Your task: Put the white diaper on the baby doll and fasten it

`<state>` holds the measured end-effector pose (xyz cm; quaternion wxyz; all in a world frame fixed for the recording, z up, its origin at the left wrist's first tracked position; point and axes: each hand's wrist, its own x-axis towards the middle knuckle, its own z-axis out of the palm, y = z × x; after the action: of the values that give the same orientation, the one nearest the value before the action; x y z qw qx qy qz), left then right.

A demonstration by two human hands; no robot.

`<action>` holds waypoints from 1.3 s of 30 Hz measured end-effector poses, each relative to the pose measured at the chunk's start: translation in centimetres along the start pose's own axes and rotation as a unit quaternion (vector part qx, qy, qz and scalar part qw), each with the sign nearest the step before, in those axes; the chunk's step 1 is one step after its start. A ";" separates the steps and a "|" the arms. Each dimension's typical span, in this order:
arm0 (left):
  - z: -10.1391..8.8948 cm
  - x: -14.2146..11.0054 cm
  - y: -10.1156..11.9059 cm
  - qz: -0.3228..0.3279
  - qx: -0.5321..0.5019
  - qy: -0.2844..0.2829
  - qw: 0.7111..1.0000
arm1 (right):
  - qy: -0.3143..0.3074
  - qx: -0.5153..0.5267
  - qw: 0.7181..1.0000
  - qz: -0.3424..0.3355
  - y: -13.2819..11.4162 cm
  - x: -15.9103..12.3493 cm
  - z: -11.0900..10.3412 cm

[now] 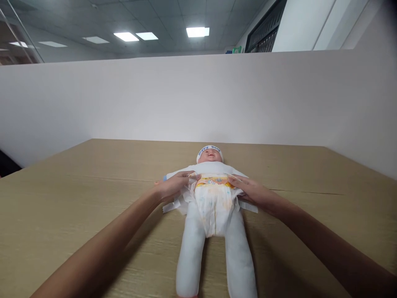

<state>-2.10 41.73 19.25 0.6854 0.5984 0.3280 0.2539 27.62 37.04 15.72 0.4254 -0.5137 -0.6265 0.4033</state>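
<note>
A baby doll (211, 167) in white clothes and a lettered white cap lies on its back, head away from me. Round its hips is a white diaper (214, 207) with an orange printed waistband, its front panel up over the belly. My left hand (175, 185) is closed on the diaper's upper left corner, fingertips at the waistband. On the opposite side my right hand (249, 190) grips the upper right corner, thumb and fingers partly hidden by the material. White side tabs of the diaper stick out unfastened below both hands.
The doll lies on a tan wooden tabletop (93, 198) with thin seam lines across it. A white partition (186, 99) rises behind the table and along its sides. Beyond it are ceiling lights and a dark-framed window (265, 29).
</note>
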 end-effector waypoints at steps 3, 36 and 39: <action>-0.7 -0.7 0.5 -0.013 0.048 0.048 0.998 | -0.008 -0.036 0.999 0.036 -0.6 -0.9 -1.2; 10.6 2.5 0.7 0.212 0.621 0.126 0.744 | -0.008 -0.100 0.994 0.040 0.5 -3.5 -4.4; 10.7 2.4 0.8 0.207 0.608 0.127 0.756 | -0.030 -0.107 0.994 0.017 -2.0 -0.7 -2.2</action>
<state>7.61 36.62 20.46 0.0602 0.9047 0.3657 0.2101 29.18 36.16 18.22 0.3424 -0.5545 -0.6694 0.3566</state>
